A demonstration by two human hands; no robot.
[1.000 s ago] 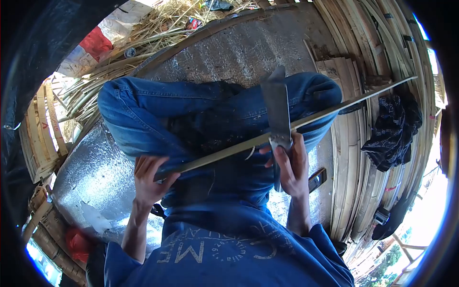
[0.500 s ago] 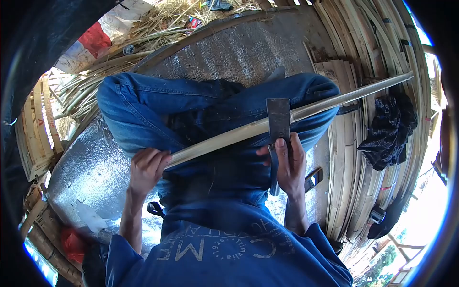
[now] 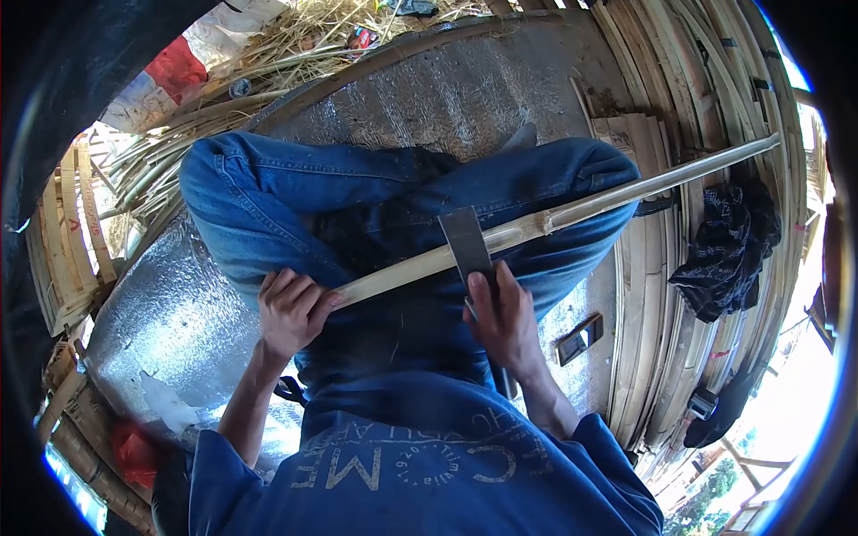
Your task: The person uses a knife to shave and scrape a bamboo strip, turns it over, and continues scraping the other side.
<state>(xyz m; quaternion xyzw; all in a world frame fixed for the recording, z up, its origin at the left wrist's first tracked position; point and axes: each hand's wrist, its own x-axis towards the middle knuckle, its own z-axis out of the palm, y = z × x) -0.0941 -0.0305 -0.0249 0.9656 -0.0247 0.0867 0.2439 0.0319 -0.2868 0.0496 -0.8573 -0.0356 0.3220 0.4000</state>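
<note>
A long pale bamboo strip (image 3: 643, 184) slants across my crossed legs, rising toward the right, with a knot near its middle. My left hand (image 3: 293, 311) is wrapped round its lower left end. My right hand (image 3: 503, 314) grips a broad, dark-bladed knife (image 3: 466, 239), thumb pressed on the blade. That blade lies across the bamboo strip, a little left of the knot. The knife's handle is mostly hidden behind my right hand and forearm.
Silvery foil matting (image 3: 170, 313) covers the floor around me. A dark phone-like object (image 3: 580, 339) lies on it at my right. Stacked bamboo slats (image 3: 642, 268) and a dark patterned cloth (image 3: 728, 250) are further right. Bamboo shavings (image 3: 299, 45) heap up at the back left.
My right hand and the knife have moved left along the bamboo strip, from right at the knot to left of it. My left hand has shifted slightly right with the strip's end.
</note>
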